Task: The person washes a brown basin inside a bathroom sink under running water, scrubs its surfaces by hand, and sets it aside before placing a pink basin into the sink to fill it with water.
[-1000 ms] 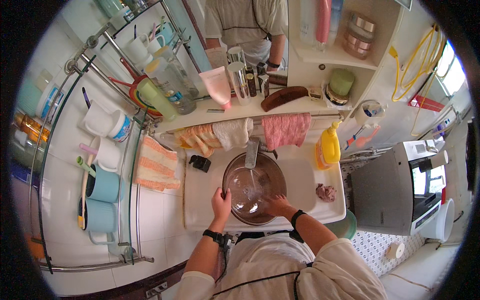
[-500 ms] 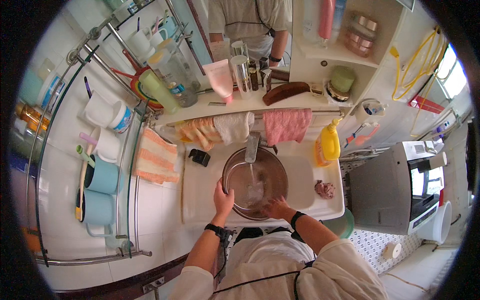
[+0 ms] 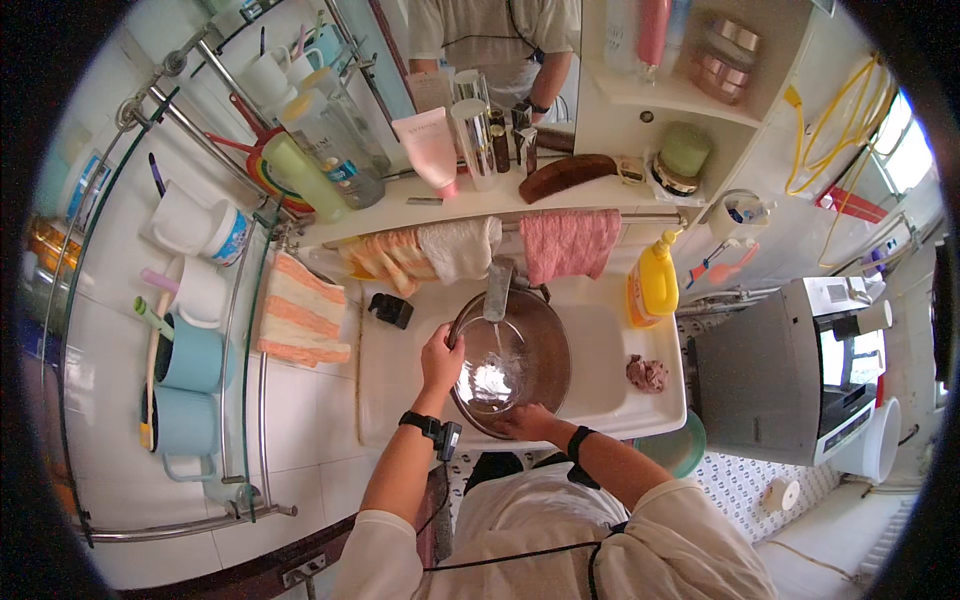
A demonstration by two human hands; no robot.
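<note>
A round metal basin (image 3: 548, 350) rests in the white sink (image 3: 610, 345), under the faucet (image 3: 498, 290). Water runs from the spout into it, and light glints off the pool at the bottom. My left hand (image 3: 441, 360) grips the basin's left rim, with the fingers wrapped round the edge. Inside the near edge of the basin is my right hand (image 3: 530, 422). Its fingers lie stretched along the inner wall, with nothing visible in them.
On the sink's right side stand a yellow pump bottle (image 3: 651, 280) and a crumpled brownish cloth (image 3: 647, 374). A small black object (image 3: 390, 310) sits at the left. Towels (image 3: 568, 245) hang behind the faucet. Cups (image 3: 188, 355) line the left rack; a grey appliance (image 3: 755, 370) stands right.
My left hand has moved up along the basin's left rim. My right hand has shifted left and down to the near wall. The bright glint in the water has grown.
</note>
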